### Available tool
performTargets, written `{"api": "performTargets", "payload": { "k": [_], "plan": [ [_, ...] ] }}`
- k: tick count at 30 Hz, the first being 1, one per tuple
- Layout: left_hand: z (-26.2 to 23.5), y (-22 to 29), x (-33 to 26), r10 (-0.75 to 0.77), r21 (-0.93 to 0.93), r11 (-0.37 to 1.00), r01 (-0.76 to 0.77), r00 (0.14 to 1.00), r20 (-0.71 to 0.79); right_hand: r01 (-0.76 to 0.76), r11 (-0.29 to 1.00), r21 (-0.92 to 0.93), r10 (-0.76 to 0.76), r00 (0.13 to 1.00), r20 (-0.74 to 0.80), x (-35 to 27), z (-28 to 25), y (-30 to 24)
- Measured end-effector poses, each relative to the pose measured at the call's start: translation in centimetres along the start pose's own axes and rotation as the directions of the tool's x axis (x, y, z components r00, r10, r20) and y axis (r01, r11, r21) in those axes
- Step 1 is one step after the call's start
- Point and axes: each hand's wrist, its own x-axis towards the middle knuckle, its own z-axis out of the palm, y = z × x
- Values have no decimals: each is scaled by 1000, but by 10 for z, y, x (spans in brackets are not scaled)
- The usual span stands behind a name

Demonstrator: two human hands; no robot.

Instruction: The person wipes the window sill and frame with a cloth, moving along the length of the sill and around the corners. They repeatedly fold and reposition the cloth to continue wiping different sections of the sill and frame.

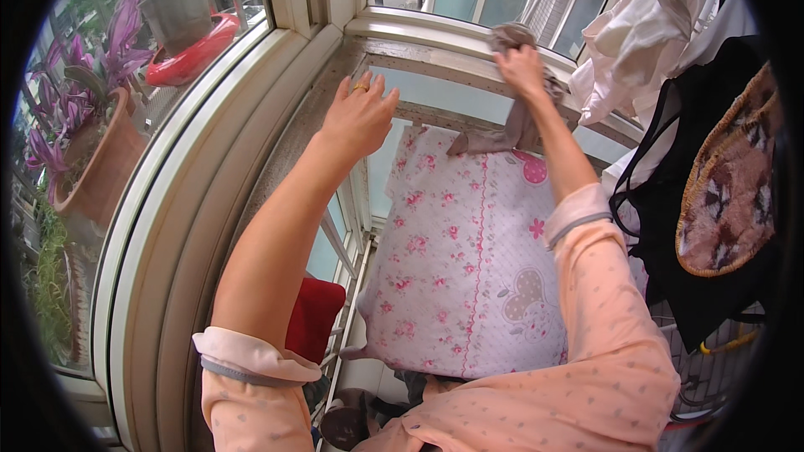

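Note:
My right hand is closed on a grey-brown cloth and presses it against the lower part of the far window frame. A length of the cloth hangs below the hand, its end lying on a floral quilted cover. My left hand is raised near the window corner, fingers apart, with a ring on one finger and nothing held. Whether it touches the sill beneath I cannot tell.
White clothes and a black garment hang at the right, with a furry brown oval piece before them. Outside the left window stand a purple-leaved plant and a terracotta pot. A red item lies beneath my left arm.

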Motion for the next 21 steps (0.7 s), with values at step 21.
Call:
{"api": "performTargets", "payload": {
  "k": [21],
  "plan": [
    [16,-22,24,-26,-93,995,30,999,37,-372,926,-64,343,900,-268,14,-12,85]
  ]
}}
